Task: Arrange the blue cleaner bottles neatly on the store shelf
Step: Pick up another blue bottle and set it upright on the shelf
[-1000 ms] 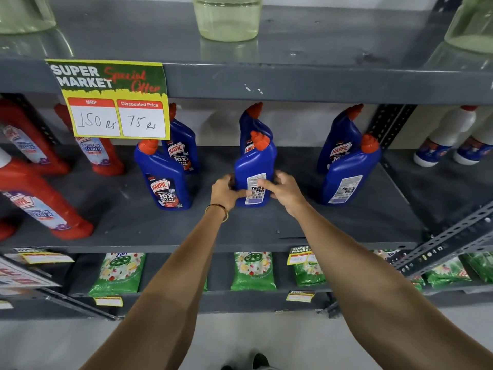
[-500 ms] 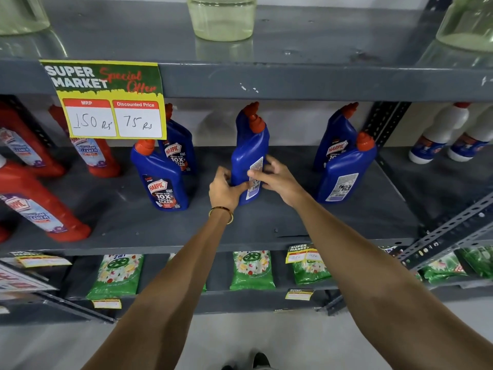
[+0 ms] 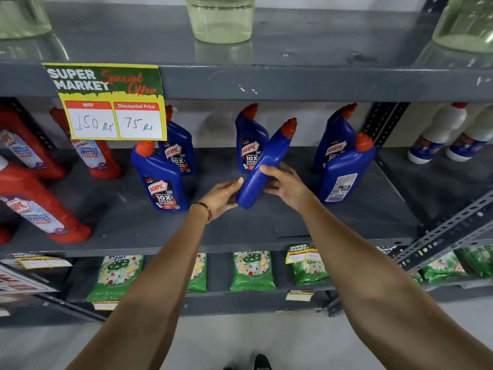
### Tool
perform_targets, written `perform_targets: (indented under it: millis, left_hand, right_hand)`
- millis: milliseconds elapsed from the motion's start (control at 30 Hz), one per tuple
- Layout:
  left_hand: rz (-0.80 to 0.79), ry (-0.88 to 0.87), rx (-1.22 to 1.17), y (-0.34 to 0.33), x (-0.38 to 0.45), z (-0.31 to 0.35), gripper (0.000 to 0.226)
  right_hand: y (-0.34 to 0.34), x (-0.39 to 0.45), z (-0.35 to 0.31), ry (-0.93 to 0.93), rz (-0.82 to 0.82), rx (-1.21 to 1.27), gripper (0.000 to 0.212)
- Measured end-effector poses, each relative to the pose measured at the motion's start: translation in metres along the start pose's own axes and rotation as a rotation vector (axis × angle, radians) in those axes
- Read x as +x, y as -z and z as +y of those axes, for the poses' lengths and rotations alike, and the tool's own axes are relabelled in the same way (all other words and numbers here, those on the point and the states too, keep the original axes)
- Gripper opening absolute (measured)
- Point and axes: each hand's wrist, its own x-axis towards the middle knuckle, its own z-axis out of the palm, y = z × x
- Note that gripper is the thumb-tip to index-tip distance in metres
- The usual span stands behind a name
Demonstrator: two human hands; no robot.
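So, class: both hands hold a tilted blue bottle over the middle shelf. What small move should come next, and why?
Probably stand the held bottle upright with its label facing out, in front of the rear bottle: it is tilted with a plain side showing, while the left front bottle shows its label.

held bottle [image 3: 262,166]: blue, orange cap, tilted right, plain side shown, gripped at its lower half | front-left bottle [image 3: 160,180]: upright, label forward | front-right bottle [image 3: 345,170]: upright, back label shown | three back bottles [image 3: 178,149] [image 3: 249,140] [image 3: 333,137]: upright, behind | shelf [image 3: 266,231]: grey
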Motion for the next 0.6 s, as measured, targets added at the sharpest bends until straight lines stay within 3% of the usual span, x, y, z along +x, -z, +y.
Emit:
perform_targets:
  millis: [133,267,400,500,600]
  left_hand:
    - [-0.095,0.073,-0.198,-0.002,0.002,-0.001,0.021]
    - [-0.096,0.032,-0.178,-0.004,0.002,0.0,0.009]
    - [-0.058,-0.017,-0.08,-0.01,0.004,-0.005,0.016]
    - [0.029,-0.054,-0.034,-0.017,0.005,-0.01,0.029]
    - [0.255,-0.099,0.122,-0.02,0.007,-0.012,0.058]
  right_hand:
    - [0.004,-0.003,-0.006,-0.023,-0.075,0.023,0.035]
    - [0.01,-0.005,-0.01,-0.038,-0.1,0.078,0.028]
    - [0.014,-0.005,-0.019,-0.02,-0.072,0.046,0.029]
    - [0.014,-0.004,-0.025,-0.004,-0.048,-0.024,0.034]
    - [0.014,-0.004,-0.031,0.029,-0.014,-0.176,0.046]
